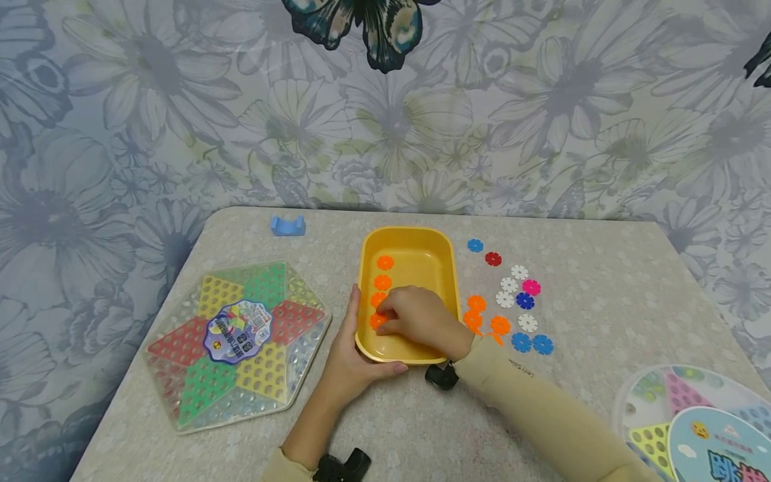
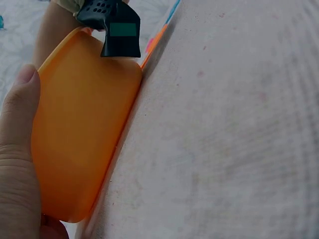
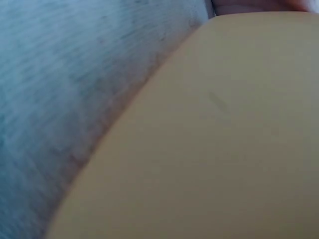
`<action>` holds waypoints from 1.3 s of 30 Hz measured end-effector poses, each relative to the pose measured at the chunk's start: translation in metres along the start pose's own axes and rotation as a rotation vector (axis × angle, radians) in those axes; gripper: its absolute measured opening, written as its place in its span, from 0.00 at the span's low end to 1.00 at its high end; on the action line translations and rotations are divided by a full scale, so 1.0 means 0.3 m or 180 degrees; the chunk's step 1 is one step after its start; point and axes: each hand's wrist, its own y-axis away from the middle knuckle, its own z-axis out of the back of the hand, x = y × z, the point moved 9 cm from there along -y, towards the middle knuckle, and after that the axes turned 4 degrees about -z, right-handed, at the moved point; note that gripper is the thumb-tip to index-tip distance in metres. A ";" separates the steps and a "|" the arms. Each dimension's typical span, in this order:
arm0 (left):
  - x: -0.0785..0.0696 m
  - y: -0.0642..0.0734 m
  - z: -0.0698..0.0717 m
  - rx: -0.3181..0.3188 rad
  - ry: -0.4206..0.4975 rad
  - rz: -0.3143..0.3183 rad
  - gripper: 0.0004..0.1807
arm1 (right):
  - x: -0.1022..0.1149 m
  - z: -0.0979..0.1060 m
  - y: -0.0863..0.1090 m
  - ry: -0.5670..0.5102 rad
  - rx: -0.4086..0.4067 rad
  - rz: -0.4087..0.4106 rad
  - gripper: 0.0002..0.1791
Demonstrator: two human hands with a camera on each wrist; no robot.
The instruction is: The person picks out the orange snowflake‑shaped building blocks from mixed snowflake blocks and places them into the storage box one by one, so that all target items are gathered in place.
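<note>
A yellow tray [image 1: 421, 251] lies on the table with a column of several orange notched plastic discs [image 1: 385, 263] along its left side. My left hand [image 1: 349, 351] holds the tray's near left corner, thumb along the near wall and fingers along the left wall. In the left wrist view the thumb [image 2: 20, 134] shows beside the tray's outer wall [image 2: 87, 124]. My right hand [image 1: 418, 318] reaches over the near right rim, its fingers bent and pinching the lowest orange disc [image 1: 377, 320]. The right wrist view shows mostly the tray's wall [image 3: 209, 124], hiding the fingertips.
Right of the tray lie loose notched discs: orange [image 1: 476, 304], white [image 1: 509, 285], blue [image 1: 521, 343], red [image 1: 493, 259] and pink [image 1: 531, 288]. A hexagonal game board [image 1: 241, 341] sits left, a round one [image 1: 693, 415] at the near right. A blue plastic piece [image 1: 288, 226] lies far left.
</note>
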 end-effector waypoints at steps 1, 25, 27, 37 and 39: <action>-0.002 0.000 0.000 0.0004 -0.0006 -0.0008 0.75 | 0.000 -0.001 -0.001 0.0000 0.0002 -0.0004 0.14; -0.010 -0.002 -0.003 0.0016 0.0108 -0.0150 0.77 | -0.268 0.309 0.240 -0.0466 -0.0758 -0.0787 0.18; -0.011 -0.001 -0.002 0.0010 0.0089 -0.0163 0.77 | -0.325 0.295 0.259 -0.0443 -0.0663 -0.0928 0.19; -0.010 -0.001 -0.004 0.0013 0.0115 -0.0164 0.77 | -0.481 0.179 0.304 -0.0184 -0.0066 -0.1218 0.23; -0.009 -0.001 -0.005 0.0015 0.0111 -0.0169 0.77 | -0.490 0.171 0.306 -0.0188 -0.0059 -0.1191 0.21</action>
